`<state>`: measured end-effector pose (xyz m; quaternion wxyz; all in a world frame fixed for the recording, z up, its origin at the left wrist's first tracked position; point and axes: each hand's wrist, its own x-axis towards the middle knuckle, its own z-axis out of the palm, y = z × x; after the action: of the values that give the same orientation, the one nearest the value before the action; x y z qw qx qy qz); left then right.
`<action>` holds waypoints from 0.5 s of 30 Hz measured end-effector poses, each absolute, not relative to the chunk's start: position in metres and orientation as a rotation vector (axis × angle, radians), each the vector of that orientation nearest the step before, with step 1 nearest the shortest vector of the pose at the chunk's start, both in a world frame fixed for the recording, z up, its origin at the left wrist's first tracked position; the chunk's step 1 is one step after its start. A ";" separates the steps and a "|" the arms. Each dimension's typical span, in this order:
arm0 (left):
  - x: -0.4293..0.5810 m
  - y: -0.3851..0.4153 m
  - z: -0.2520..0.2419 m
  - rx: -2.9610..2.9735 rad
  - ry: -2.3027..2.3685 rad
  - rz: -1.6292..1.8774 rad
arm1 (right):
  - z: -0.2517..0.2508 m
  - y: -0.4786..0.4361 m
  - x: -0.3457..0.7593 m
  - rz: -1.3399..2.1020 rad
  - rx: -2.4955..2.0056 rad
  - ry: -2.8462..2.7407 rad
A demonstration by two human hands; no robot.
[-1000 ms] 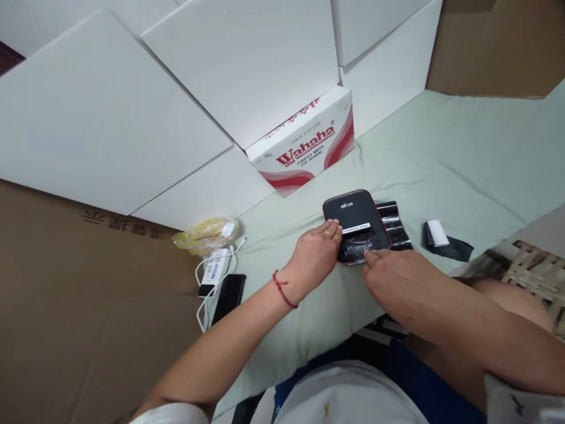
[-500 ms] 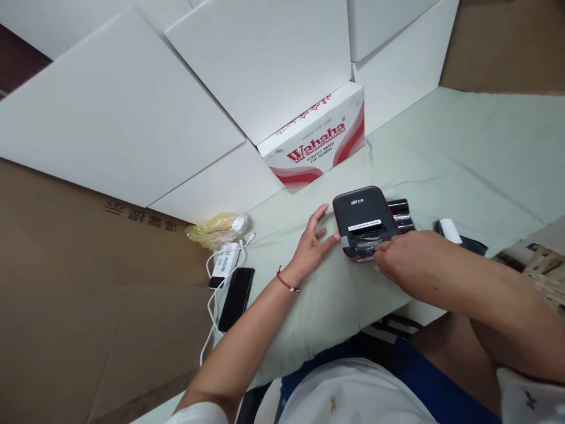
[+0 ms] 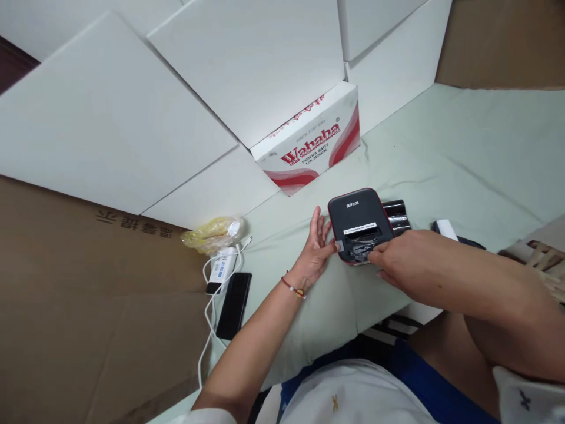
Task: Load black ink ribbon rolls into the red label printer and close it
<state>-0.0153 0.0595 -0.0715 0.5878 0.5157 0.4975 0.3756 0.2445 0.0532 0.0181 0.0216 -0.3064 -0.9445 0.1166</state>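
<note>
A small black label printer (image 3: 358, 222) with a red rim lies on the pale green cloth (image 3: 441, 165). Clear film covers its near end. My left hand (image 3: 315, 250) rests beside its left edge, fingers stretched out, thumb touching the printer's near-left corner. My right hand (image 3: 399, 259) is at the printer's near edge with its fingers pinched on the clear film. A black ribbon roll (image 3: 397, 214) lies just right of the printer.
A Wahaha carton (image 3: 309, 144) stands behind the printer against stacked white boxes (image 3: 132, 118). A yellow bag (image 3: 212, 232), a white charger with cable (image 3: 219, 270) and a black phone (image 3: 233, 305) lie at left. A white paper roll (image 3: 446, 228) sits right of my arm.
My left hand lifted off the printer, opened, and settled with its fingers flat beside the printer's left edge. My right hand stayed at the printer's near edge on the film.
</note>
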 end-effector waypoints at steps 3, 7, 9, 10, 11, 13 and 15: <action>-0.016 0.061 -0.075 1.221 1.182 0.863 | 0.024 0.051 0.241 0.321 -0.964 -2.927; -0.015 0.061 -0.074 1.230 1.157 0.888 | 0.037 0.064 0.235 0.383 -1.116 -2.963; -0.014 0.059 -0.072 1.253 1.148 0.892 | 0.042 0.079 0.230 0.478 -1.204 -2.954; -0.014 0.057 -0.070 1.271 1.162 0.892 | 0.043 0.089 0.225 0.512 -1.267 -2.935; -0.014 0.055 -0.069 1.292 1.190 0.901 | 0.042 0.099 0.220 0.520 -1.347 -2.904; -0.020 0.053 -0.068 1.329 1.281 0.973 | 0.036 0.117 0.209 0.488 -1.499 -2.838; -0.032 0.054 -0.068 1.351 1.427 1.095 | 0.026 0.131 0.197 0.453 -1.535 -2.805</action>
<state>-0.0320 0.0544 -0.0681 0.4315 0.5419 0.5722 0.4391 0.1968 0.1309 0.0256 -0.0442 -0.4749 -0.8677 0.1402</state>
